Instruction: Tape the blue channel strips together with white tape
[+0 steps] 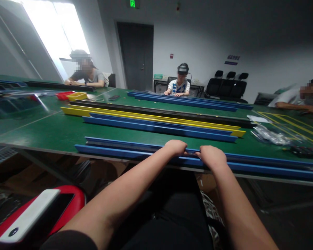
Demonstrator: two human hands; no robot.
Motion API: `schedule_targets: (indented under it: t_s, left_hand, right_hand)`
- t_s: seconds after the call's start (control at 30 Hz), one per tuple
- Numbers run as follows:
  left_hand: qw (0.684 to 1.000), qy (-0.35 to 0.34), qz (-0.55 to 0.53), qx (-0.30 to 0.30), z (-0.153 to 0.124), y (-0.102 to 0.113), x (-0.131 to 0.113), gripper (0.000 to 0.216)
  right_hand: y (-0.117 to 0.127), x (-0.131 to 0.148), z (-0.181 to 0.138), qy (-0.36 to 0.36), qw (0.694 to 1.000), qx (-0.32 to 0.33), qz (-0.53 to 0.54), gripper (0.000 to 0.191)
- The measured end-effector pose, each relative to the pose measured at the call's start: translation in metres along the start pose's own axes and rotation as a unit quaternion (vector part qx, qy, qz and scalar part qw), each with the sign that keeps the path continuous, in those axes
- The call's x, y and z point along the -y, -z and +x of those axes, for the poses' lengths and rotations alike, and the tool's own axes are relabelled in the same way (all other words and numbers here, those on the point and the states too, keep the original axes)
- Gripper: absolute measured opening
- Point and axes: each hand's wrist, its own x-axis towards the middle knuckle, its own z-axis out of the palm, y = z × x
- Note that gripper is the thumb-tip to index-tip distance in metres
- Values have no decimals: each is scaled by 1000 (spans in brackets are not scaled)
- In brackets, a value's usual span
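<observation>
Near blue rail [189,161] lies under left hand [176,148] — right hand [213,156] too.

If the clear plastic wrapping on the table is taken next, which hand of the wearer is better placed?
Probably the right hand. It is nearer to the plastic wrapping, which lies beyond it on the right; the left hand would have to cross past it. Both are at the near blue rail.

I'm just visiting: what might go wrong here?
The left hand and right hand are on a long blue channel-shaped strip at the near edge of the green tabletop; a pull might drag it off.

The left forearm looks close to a white oblong box on a red rounded seat and could knock it down.
</observation>
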Motion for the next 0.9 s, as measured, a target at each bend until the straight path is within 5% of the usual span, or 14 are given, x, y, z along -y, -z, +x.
schedule_targets:
  t_s: [0.63, 0.9]
  left_hand:
    - [994, -84, 29, -69, -1, -5, 5, 20]
    - [993, -88, 40, -63, -47, 2, 58, 19]
  right_hand:
    - [9, 6, -6, -6, 1000, 6, -3, 42]
    - [24, 30, -12, 129, 988, 12, 86, 38]
